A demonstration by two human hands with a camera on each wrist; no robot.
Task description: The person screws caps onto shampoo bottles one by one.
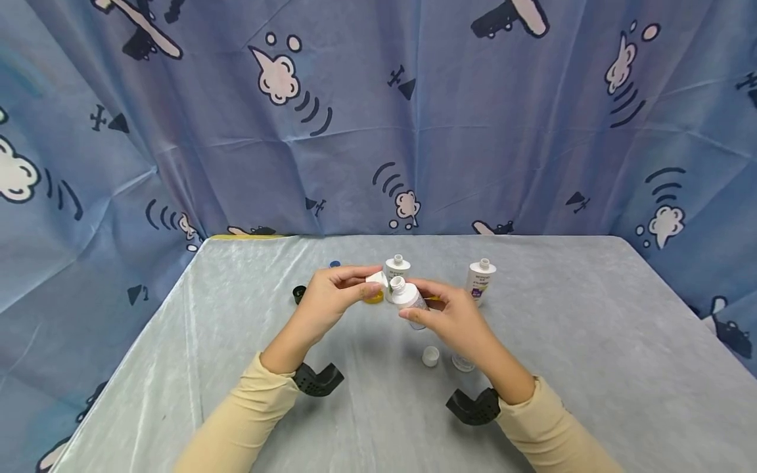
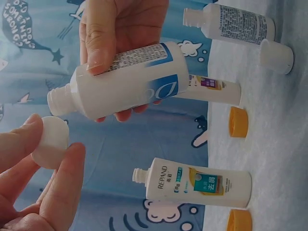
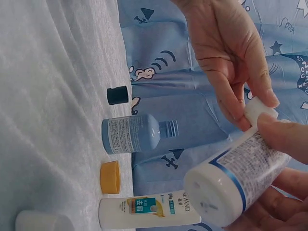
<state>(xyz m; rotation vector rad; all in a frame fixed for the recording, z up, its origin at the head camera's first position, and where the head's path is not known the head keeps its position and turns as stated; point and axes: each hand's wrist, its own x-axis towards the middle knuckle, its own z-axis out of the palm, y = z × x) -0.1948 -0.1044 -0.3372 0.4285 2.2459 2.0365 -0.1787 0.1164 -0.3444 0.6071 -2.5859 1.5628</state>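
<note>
My left hand pinches a white bottle cap between thumb and fingers. My right hand grips a white plastic bottle with a blue-edged label, raised over the table. In the head view its uncapped neck tilts up toward the cap. A small gap separates neck and cap in the left wrist view. Behind them stands an uncapped white REPAND bottle with a green label patch. A second white bottle with a purple label patch is beyond the right hand.
Yellow caps lie by the standing bottles. A blue bottle stands near a black cap at the left. Closer to me are another white cap and a white bottle, partly hidden by the right forearm in the head view.
</note>
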